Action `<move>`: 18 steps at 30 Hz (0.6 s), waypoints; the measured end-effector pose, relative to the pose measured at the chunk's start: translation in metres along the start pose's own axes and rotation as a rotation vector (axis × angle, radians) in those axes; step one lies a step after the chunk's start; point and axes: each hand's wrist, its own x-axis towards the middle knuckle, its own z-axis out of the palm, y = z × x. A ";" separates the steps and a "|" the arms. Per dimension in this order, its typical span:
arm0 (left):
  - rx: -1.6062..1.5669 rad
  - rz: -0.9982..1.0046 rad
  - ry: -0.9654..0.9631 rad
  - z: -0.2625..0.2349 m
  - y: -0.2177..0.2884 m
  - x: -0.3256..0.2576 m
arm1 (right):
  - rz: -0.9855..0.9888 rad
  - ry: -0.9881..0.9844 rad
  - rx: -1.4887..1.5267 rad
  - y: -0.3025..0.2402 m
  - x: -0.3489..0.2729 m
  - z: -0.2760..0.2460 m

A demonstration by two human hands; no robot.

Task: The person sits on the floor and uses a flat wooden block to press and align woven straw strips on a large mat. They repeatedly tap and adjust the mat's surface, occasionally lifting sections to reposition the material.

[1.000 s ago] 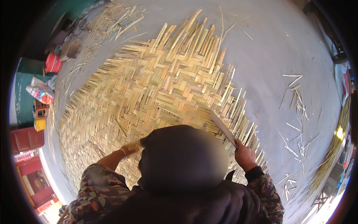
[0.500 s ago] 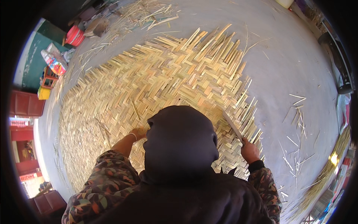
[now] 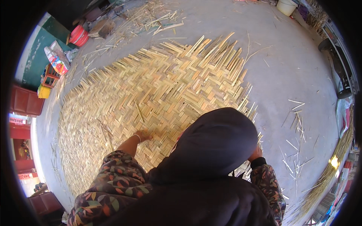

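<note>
A large mat (image 3: pixel 158 79) of pale, flat split strips, woven in a zigzag pattern, lies on the floor before me. My left hand (image 3: pixel 144 135) is low over its middle, fingers stretched forward and seemingly resting on the weave, with nothing seen in them. A loose strip (image 3: pixel 139 111) lies on the mat just beyond that hand. At the mat's right edge is my right hand (image 3: pixel 258 153), mostly covered by my dark hood (image 3: pixel 218 139). Its fingers are hidden, and the long flat blade seen earlier in it does not show.
Uneven strip ends (image 3: pixel 222 52) stick out along the mat's far edge. Loose slivers (image 3: pixel 299 128) litter the grey floor (image 3: pixel 286 75) at right, beside a long bundle of thin stalks (image 3: pixel 328 173). A red bucket (image 3: pixel 78 35) stands far left, a pale bucket (image 3: pixel 286 6) far right.
My hooded head has swung right and now covers most of my right hand and the blade it held. My left hand stays on about the same part of the mat.
</note>
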 end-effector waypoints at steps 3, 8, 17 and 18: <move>-0.020 -0.024 0.032 0.000 0.001 -0.002 | -0.014 -0.034 -0.018 0.006 0.001 0.008; 0.102 -0.011 -0.014 0.007 -0.004 0.011 | 0.076 -0.110 -0.109 0.004 0.016 0.009; 0.128 0.019 -0.013 0.028 -0.026 0.044 | 0.086 -0.107 -0.144 0.000 0.020 -0.002; 0.120 0.000 -0.022 0.027 -0.023 0.041 | 0.084 -0.099 -0.162 0.000 0.021 -0.002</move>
